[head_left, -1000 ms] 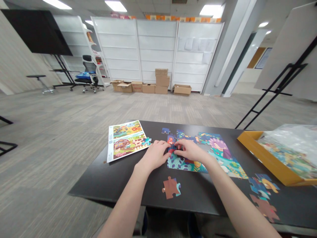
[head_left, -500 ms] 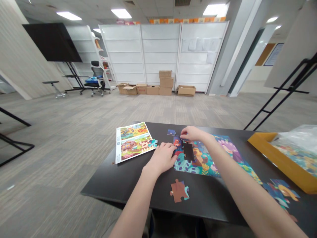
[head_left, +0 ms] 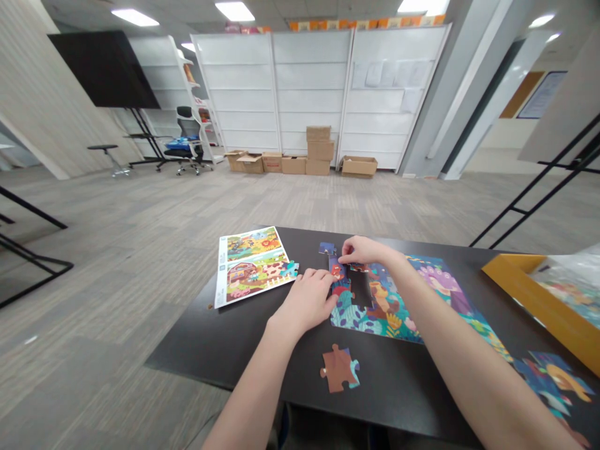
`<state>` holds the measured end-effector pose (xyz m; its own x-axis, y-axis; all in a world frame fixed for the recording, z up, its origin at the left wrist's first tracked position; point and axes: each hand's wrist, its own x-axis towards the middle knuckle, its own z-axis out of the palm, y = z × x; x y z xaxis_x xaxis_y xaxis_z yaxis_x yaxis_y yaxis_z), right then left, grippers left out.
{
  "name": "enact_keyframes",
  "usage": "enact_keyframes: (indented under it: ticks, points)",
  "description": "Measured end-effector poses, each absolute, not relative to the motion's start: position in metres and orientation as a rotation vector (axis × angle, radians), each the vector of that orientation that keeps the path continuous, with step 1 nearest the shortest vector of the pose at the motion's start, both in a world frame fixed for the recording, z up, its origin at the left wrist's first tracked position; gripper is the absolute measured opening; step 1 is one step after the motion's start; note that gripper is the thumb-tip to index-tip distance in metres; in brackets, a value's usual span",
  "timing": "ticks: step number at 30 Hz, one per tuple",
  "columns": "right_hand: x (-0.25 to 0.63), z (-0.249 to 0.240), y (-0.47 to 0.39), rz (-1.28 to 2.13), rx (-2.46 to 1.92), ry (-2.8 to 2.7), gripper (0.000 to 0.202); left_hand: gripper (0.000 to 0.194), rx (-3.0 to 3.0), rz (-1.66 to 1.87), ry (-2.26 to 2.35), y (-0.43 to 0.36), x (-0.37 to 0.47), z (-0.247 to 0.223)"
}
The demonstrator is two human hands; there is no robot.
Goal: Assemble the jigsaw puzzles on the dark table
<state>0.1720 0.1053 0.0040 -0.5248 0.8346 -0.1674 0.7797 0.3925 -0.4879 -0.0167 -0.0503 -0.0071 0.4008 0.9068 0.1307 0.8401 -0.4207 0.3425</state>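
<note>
A partly joined jigsaw puzzle (head_left: 356, 317) with a colourful cartoon scene lies on the black table, with a dark gap in its left part. My right hand (head_left: 363, 250) is over its upper left, thumb and fingertips pinched at the edge of a dark blue puzzle piece with a red figure (head_left: 337, 269). My left hand (head_left: 309, 294) lies flat with fingers stretched, its fingertips touching the puzzle's left side. A small blue piece (head_left: 327, 248) sits at the top left corner. Nearer me is a loose brown piece (head_left: 338, 369).
Left of the puzzle lies a picture sheet (head_left: 250, 265) with a teal piece (head_left: 290, 269) at its right edge. A yellow box (head_left: 539, 306) holding pieces and clear plastic stands at the right. Several loose pieces (head_left: 555, 378) lie before it on the black table (head_left: 210, 350).
The pieces at the puzzle's left edge have shifted slightly, and the blue corner piece now appears to meet the red-figure piece. My right hand moved a little left. The view tilted slightly.
</note>
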Motion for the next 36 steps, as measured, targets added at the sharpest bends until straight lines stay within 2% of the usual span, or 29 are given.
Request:
enact_keyframes:
  ticks: [12, 21, 29, 36]
  points:
    - [0.174, -0.006, 0.109, 1.355, -1.400, -2.128, 0.047, 0.035, 2.471, 0.438, 1.570, -0.051, -0.018, -0.009]
    - [0.181, -0.002, 0.113, 1.241, -1.467, -2.134, 0.035, 0.032, 2.494, 0.423, 1.558, -0.053, -0.018, -0.006]
    - [0.187, 0.001, 0.114, 1.152, -1.498, -2.189, 0.032, 0.031, 2.526, 0.401, 1.559, -0.053, -0.016, -0.006]
    - [0.186, 0.003, 0.112, 1.181, -1.479, -2.212, 0.032, 0.040, 2.550, 0.417, 1.531, -0.051, -0.017, -0.011]
